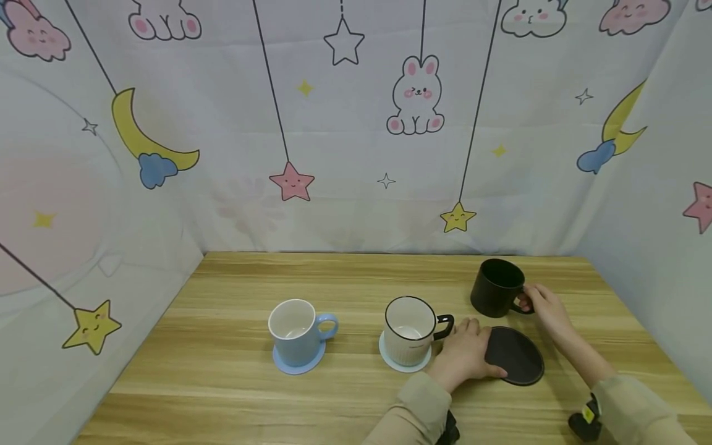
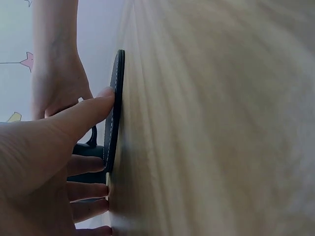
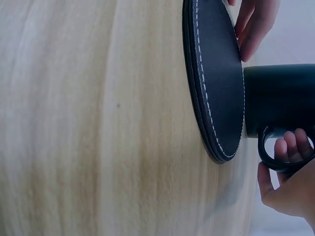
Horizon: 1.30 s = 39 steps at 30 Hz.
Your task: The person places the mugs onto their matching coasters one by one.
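A black mug [image 1: 497, 287] stands at the back right, and my right hand [image 1: 547, 309] holds it by its handle. In the right wrist view, fingers of that hand pass through the handle, the thumb on its other side. In front of the mug, a round black coaster [image 1: 514, 356] with white edge stitching lies on the table. My left hand [image 1: 467, 349] is at the coaster's left side, the thumb [image 2: 98, 105] resting on its edge. The other fingers [image 2: 88, 189] of that hand reach down to the table, fairly straight, one of them by the coaster's rim.
A white mug [image 1: 410, 327] with a black rim and handle sits on a pale blue coaster [image 1: 388, 358], close left of my left hand. Farther left, a light blue mug [image 1: 295, 337] stands on a blue coaster [image 1: 297, 369]. A patterned cloth [image 1: 345, 136] hangs behind the wooden table [image 1: 239, 402].
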Motion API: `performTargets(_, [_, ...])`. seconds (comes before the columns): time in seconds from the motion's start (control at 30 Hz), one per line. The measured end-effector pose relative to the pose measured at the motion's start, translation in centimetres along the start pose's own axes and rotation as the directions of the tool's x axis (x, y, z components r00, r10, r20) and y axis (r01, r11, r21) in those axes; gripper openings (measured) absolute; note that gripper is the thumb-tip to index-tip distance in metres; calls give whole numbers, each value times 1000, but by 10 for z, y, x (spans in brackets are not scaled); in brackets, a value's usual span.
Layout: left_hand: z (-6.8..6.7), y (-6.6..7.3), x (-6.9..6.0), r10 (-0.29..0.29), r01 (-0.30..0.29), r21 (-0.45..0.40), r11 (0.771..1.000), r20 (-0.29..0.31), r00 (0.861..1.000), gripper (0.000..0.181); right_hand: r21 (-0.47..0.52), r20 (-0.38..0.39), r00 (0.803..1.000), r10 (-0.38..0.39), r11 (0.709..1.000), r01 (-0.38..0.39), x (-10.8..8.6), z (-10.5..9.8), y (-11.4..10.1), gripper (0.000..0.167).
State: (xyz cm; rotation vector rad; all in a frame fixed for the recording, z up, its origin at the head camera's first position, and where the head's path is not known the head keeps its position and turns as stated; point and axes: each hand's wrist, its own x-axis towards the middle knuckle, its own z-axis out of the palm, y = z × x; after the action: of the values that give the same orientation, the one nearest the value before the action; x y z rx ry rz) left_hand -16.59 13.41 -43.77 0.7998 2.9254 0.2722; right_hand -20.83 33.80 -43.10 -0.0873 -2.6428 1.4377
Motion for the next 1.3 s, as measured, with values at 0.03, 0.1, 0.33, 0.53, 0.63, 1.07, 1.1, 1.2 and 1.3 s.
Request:
performTargets(0.03, [-1, 0, 0, -2, 2, 0, 1000, 0, 1000, 82, 6, -1, 1000, -2, 1000, 2, 0, 0, 0, 46])
performTargets(0.1, [-1, 1, -1, -8, 8, 2, 1000, 0, 1000, 82, 23, -7, 1000, -4, 1000, 4, -1, 1, 0, 46])
performTargets(0.33, [-2, -2, 0, -1, 1, 5, 1000, 11, 1000, 82, 90, -28, 1000, 12, 996, -9, -1, 1, 0, 38])
performTargets(0.53, [0, -6, 1, 19, -19, -12, 1000, 38, 999, 80, 163, -42, 999, 17, 987, -10, -1, 2, -1, 34])
performTargets(0.63, [0, -6, 2, 14, -13, -5, 1000, 56, 998, 81, 196, -46, 999, 17, 980, -8, -1, 2, -1, 35])
performTargets(1.07, [2, -3, 2, 7, -11, 51, 999, 73, 997, 81, 445, -3, 998, 59, 894, -51, 2, 3, 7, 33])
performTargets(1.1, [1, -3, 2, 8, -12, 51, 999, 73, 997, 81, 453, -1, 998, 57, 890, -51, 2, 3, 7, 33])
performTargets(1.2, [1, -3, 2, 9, -13, 53, 999, 71, 997, 81, 476, -2, 999, 49, 878, -42, 2, 4, 6, 34])
performTargets(1.3, [1, -3, 2, 9, -12, 51, 999, 72, 997, 81, 485, -7, 999, 35, 874, -27, 1, 5, 5, 35])
